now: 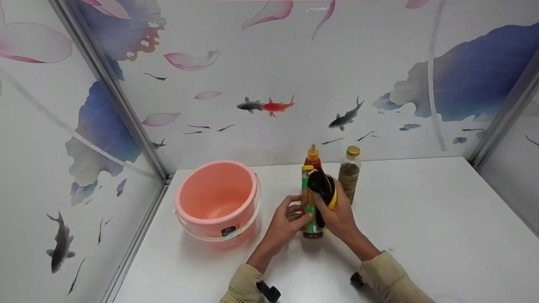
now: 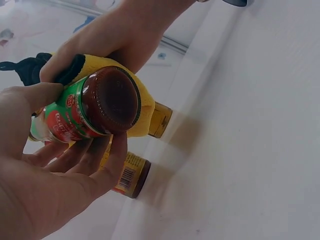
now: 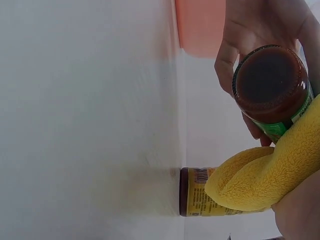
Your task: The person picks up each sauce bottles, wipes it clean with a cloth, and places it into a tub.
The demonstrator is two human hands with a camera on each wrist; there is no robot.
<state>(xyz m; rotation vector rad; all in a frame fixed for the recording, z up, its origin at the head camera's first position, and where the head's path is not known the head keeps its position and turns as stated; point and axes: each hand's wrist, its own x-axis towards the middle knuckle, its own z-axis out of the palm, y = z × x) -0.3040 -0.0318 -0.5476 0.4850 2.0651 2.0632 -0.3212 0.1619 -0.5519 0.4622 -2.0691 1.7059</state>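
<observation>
Clear bottle [image 2: 85,106], red-brown inside, yellow cap [image 1: 308,167] up, green-and-red label, base raised off the tabletop [image 1: 421,214], about midway between its side edges, toward the far edge, fluffy yellow cloth [image 3: 272,170] with black parts bunched at the bottle's side

place: panelled booth [image 1: 269,143], wider setting unclear | fish-and-petal wall panels [image 1: 303,67] | metal corner posts [image 1: 112,87] | white table [image 1: 421,219]

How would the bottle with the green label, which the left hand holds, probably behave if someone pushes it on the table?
The bottle would likely tip if pushed near its top, since it is tall and narrow. Lying down, it may roll, because its body is round. Its shiny, smooth surface suggests it could be a little slippery.
</observation>
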